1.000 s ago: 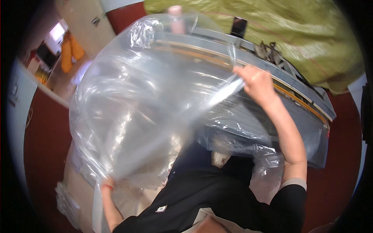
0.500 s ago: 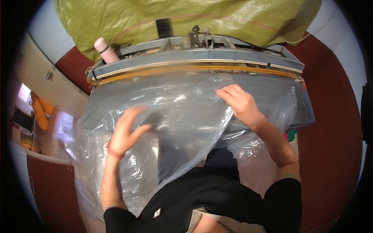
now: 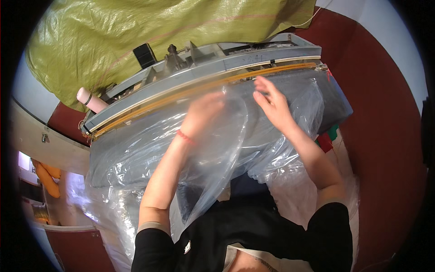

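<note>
Clear plastic film (image 3: 149, 156) drapes in wrinkled sheets over a grey, padded-looking work surface (image 3: 267, 106) and hangs down over its front edge on both sides of my body. My left hand (image 3: 203, 114), with a red band at the wrist, is over the film near the middle, close to a raised fold of it. Motion blurs its fingers, so I cannot tell whether they grip the film. To its right, my right hand (image 3: 274, 106) hovers over the grey surface with thumb and fingers apart and nothing between them.
Behind the surface runs a long grey metal frame (image 3: 204, 68) with an orange strip (image 3: 195, 93) along it. A pink bottle (image 3: 93, 100) leans at its left end. A black box-like object (image 3: 145, 55) stands against a yellow-green woven sheet (image 3: 181, 27). A pale door (image 3: 50, 136) is at left.
My right hand has let go of the film edge and opened. My left hand has swung right and forward toward the middle. The whole view has turned, tilting the frame.
</note>
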`<move>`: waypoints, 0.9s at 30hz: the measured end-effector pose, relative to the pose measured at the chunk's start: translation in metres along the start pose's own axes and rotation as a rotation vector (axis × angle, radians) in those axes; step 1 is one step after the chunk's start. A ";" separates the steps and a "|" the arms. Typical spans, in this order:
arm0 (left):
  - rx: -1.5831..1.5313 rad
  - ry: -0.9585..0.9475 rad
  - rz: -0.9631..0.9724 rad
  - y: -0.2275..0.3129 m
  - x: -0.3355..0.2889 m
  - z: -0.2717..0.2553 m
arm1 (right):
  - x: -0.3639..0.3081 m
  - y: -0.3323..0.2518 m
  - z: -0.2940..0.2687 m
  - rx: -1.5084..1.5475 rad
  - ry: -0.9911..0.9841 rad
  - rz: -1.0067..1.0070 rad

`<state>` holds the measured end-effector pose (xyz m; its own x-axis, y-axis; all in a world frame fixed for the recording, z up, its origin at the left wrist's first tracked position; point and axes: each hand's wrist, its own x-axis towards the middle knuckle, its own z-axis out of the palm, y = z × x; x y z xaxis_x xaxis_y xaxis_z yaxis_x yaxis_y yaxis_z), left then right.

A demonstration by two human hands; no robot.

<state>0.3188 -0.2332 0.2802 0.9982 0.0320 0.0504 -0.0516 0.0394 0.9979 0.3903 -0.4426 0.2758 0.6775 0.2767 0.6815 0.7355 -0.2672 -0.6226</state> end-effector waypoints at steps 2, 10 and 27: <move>-0.009 -0.009 -0.032 0.002 -0.001 0.000 | 0.008 0.006 0.008 0.761 -0.469 0.824; 0.196 -0.119 -0.111 -0.010 0.004 -0.011 | 0.018 0.018 0.033 0.667 -0.422 0.663; 0.340 -0.013 -0.495 -0.013 -0.131 -0.150 | 0.002 0.219 -0.136 -0.976 0.247 0.662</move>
<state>0.1841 -0.0884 0.2545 0.9017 0.0792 -0.4251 0.4297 -0.2750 0.8601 0.5515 -0.6266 0.1932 0.8222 -0.3333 0.4614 -0.1434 -0.9058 -0.3987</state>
